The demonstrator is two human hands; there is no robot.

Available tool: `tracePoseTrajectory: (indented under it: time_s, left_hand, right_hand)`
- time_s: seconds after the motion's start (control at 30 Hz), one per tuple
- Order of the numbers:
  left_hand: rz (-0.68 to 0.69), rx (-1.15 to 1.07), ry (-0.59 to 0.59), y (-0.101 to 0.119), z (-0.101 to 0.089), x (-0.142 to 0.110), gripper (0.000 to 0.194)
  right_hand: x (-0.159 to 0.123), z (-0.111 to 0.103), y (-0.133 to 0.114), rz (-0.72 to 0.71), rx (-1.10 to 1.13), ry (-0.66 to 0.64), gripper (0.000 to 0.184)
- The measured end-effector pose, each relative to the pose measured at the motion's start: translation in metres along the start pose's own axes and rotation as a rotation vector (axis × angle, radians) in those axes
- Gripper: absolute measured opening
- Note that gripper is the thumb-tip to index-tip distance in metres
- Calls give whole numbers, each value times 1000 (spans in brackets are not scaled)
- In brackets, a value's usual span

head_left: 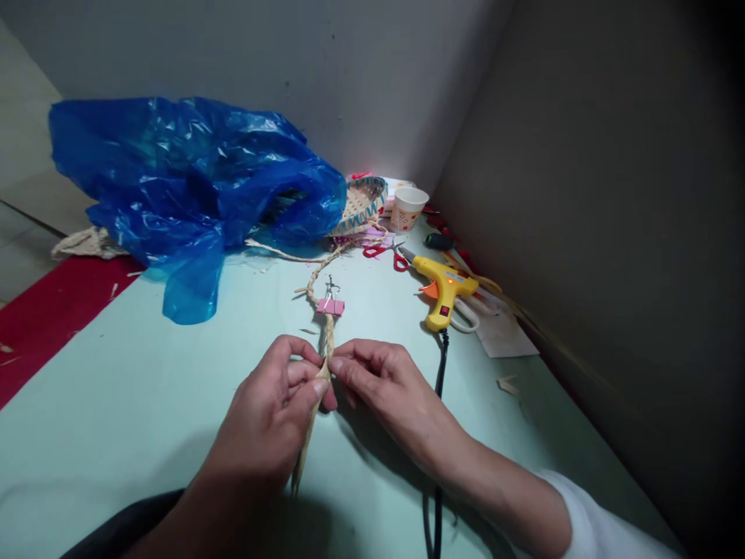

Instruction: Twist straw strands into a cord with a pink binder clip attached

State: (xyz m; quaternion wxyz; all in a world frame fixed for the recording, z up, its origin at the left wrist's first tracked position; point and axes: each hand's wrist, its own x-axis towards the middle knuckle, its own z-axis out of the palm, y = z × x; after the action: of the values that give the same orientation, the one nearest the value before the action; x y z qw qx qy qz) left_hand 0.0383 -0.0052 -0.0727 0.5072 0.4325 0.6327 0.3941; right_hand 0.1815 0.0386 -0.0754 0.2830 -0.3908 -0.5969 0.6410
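Observation:
A pale braid of flat plant fibre (330,334) runs from the far part of the table toward me, with a pink binder clip (330,307) gripping it. Just on the near side of the clip, my left hand (279,404) is closed, pinching the braid's strands between thumb and fingers. My right hand (384,380) pinches the same strands from the right, its fingertips nearly touching the left ones. Below the fingers a loose strand (304,454) hangs down toward me. The exact crossing of the strands is hidden by my fingertips.
A crumpled blue plastic bag (198,171) lies at the back left, beside a woven basket (364,203) and a paper cup (409,208). To the right are red-handled scissors (400,260) and a yellow glue gun (445,289), whose black cord (441,380) passes beside my right forearm.

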Motion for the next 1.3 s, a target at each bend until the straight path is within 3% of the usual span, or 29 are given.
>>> tracePoseTrajectory:
  time_s: [0.13, 0.23, 0.37, 0.5, 0.63, 0.8, 0.9, 1.0, 1.2, 1.3]
  left_hand:
    - [73, 43, 42, -2, -2, 2, 22]
    - [35, -23, 37, 2, -2, 2, 24]
    - [-42, -69, -20, 8, -3, 3, 18]
    - [-13, 33, -41, 6, -7, 4, 18]
    - [83, 82, -11, -1, -7, 2, 19]
    - [103, 33, 100, 2, -7, 3, 18]
    - [94, 101, 155, 8, -12, 7, 16]
    - [81, 143, 113, 9, -17, 13, 17]
    - [-102, -288, -56, 4, -8, 17, 21]
    - [-168, -326, -118, 6, -1, 14, 21]
  right_hand:
    - [3, 2, 0, 26, 184, 16, 24]
    - [3, 1, 0, 42, 203, 30, 22]
    - [3, -4, 0, 56, 124, 4, 20]
    - [4, -7, -2, 49, 13, -12, 21]
    - [5, -9, -4, 12, -20, -12, 19]
    - [5, -13, -3, -22, -292, 29, 21]
    - [6, -15, -4, -9, -230, -11, 24]
    - [8, -17, -6, 18, -42, -57, 23]
    - [10, -19, -4, 36, 138, -82, 24]
    - [9, -19, -3, 29, 183, -115, 27]
